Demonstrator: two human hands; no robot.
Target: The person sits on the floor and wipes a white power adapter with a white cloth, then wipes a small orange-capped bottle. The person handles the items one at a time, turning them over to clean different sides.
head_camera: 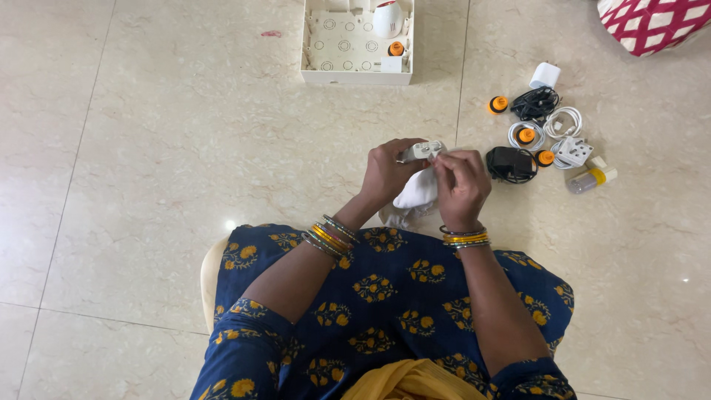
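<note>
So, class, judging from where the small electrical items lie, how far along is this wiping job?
Done, it seems: a white dome-shaped device and one orange-capped piece lie in the white tray. In hand: the left hand holds a white plug adapter, with the right hand on it and a white cloth beneath. Probably left: the black charger, white cables and other pieces on the floor.

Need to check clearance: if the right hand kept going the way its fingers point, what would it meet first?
The right hand points up-left at the white adapter, which its fingertips already touch; the left hand lies just beyond.
</note>
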